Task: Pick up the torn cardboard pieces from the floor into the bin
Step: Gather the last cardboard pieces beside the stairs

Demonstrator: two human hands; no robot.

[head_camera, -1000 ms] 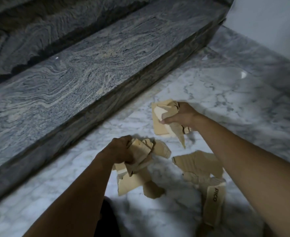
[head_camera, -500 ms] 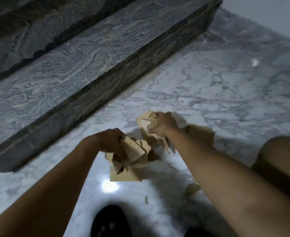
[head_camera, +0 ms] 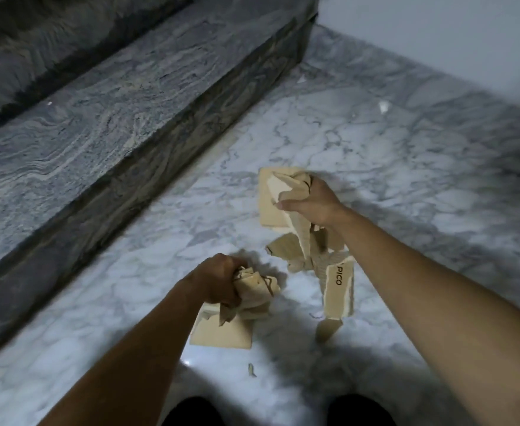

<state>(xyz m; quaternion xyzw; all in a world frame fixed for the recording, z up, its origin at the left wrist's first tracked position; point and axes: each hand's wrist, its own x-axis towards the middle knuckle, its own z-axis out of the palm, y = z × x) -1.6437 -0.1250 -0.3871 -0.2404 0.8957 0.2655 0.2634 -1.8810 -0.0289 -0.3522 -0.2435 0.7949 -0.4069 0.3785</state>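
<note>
My left hand [head_camera: 217, 279] is closed around a crumpled bunch of tan cardboard pieces [head_camera: 252, 295], with a flat square piece [head_camera: 221, 333] hanging below it. My right hand [head_camera: 309, 204] grips another bunch of torn cardboard [head_camera: 275, 195], held above the floor. Under my right wrist, more torn pieces lie or hang, including a long strip printed "PICO" [head_camera: 338, 290] and a small piece [head_camera: 327, 329] below it. A tiny scrap [head_camera: 251, 369] lies on the marble floor. No bin is in view.
A dark grey marbled stone step [head_camera: 105, 124] runs diagonally along the left. The white marble floor [head_camera: 390, 167] spreads to the right, up to a pale wall [head_camera: 436, 35]. My dark shoes [head_camera: 360, 410] show at the bottom edge.
Both hands have risen with their cardboard bunches. The view has tilted, so the PICO strip and my two shoes show now. My right hand has moved up and to the right.
</note>
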